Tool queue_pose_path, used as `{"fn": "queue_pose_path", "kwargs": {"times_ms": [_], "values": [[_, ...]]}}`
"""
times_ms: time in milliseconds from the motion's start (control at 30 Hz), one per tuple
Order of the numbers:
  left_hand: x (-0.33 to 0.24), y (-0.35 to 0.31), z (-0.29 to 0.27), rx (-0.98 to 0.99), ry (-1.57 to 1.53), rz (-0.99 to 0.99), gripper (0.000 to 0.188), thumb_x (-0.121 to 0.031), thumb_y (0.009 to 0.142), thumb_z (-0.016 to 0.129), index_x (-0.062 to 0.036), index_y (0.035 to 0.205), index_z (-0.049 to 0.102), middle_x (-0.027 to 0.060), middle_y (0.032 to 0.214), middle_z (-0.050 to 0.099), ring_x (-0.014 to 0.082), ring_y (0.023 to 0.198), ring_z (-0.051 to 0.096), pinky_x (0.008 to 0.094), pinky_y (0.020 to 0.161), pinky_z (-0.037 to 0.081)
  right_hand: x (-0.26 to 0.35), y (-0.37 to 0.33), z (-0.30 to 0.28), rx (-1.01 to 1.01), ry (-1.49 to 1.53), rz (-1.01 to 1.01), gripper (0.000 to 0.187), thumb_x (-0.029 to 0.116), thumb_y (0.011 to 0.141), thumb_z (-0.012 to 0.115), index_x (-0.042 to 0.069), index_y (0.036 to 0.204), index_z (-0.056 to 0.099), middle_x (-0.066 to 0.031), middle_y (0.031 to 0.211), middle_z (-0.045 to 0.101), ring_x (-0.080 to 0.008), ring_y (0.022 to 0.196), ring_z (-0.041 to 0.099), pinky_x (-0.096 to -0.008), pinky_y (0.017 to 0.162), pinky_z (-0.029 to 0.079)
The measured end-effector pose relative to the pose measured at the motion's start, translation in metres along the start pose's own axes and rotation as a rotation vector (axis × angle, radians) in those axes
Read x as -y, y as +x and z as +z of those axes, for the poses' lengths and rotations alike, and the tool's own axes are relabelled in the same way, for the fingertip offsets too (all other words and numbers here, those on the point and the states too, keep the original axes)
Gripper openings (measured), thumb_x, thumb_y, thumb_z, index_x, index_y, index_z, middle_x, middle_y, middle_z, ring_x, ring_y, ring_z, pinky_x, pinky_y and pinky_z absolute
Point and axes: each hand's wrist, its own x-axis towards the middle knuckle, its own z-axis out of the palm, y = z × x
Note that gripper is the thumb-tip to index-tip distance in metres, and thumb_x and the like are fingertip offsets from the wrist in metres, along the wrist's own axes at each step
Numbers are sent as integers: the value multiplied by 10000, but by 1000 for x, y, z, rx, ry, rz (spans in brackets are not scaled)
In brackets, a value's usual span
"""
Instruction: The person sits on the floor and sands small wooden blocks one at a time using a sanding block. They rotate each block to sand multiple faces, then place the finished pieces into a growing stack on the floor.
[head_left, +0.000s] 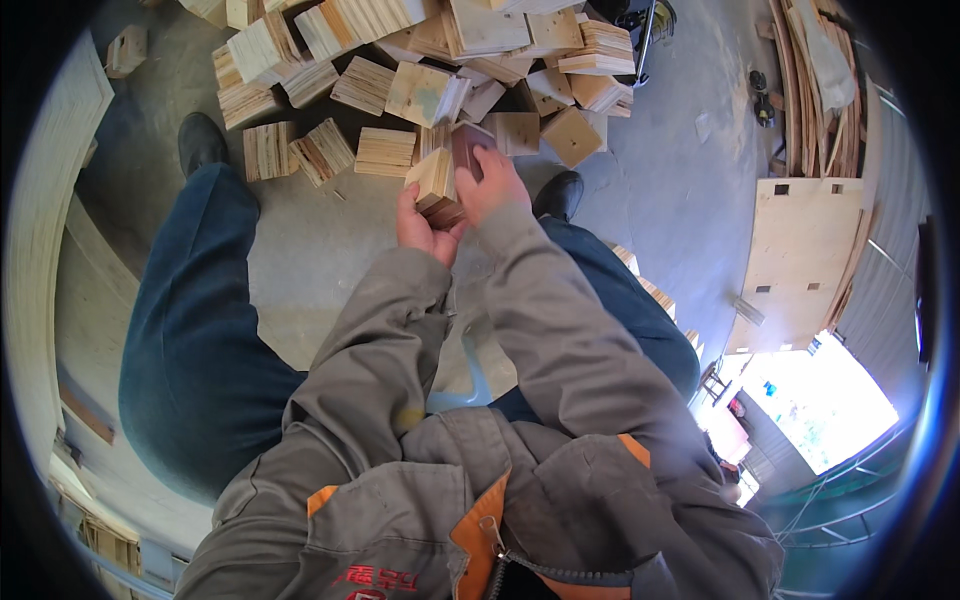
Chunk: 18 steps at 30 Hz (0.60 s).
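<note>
My left hand [424, 232] is closed around a small layered plywood block [432, 178], gripping it from below and the side. In my right hand [494, 186] is a flat reddish-brown block [470, 142], possibly a sanding block; its kind is not certain. The fingers wrap over its near end, and it sits close against the upper right side of the plywood block. Whether the two touch is hard to make out. Just beyond both hands lies a loose heap of similar plywood blocks [420, 92], some showing striped edges and some a small hole.
Single blocks [322, 152] rest on the concrete floor [300, 235] at the heap's near edge. My legs [195, 330] spread to either side. At right stand a plywood sheet with square holes [800, 250] and stacked boards [820, 90]. A pale panel [55, 200] borders the left.
</note>
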Motion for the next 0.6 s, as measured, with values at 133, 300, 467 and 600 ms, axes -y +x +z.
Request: {"fn": "queue_pose_path", "kwargs": {"times_ms": [133, 300, 467, 600], "values": [[0, 19, -21, 94, -61, 50, 472, -355, 931, 609, -68, 1302, 554, 127, 1246, 640, 319, 1149, 622, 526, 997, 509, 16, -85, -19, -54, 65, -142, 553, 334, 902, 631, 32, 1360, 562, -241, 1468, 473, -398, 1298, 523, -454, 1079, 445], [0, 17, -19, 102, -28, 30, 452, -360, 930, 608, -65, 1271, 577, 129, 1209, 655, 317, 1119, 638, 514, 984, 520, 26, -115, -32, -70, 152, -157, 527, 241, 875, 682, -30, 1313, 574, -274, 1390, 534, -403, 1309, 515, -436, 1108, 419], [-3, 6, -13, 52, 28, 23, 522, -388, 936, 593, -97, 1361, 505, 143, 1291, 607, 350, 1172, 610, 567, 976, 513, -1, -41, 2, -162, 82, -120, 530, 313, 881, 642, 40, 1332, 583, -223, 1391, 542, -390, 1253, 558, -446, 1067, 456], [-2, 2, -2, -13, 68, 5, 555, -405, 942, 586, -116, 1399, 463, 141, 1332, 579, 363, 1182, 602, 581, 959, 520, 9, 7, -9, -9, 87, 99, 521, 313, 884, 613, 44, 1329, 589, -222, 1400, 542, -376, 1271, 549, -431, 1072, 454]]}}
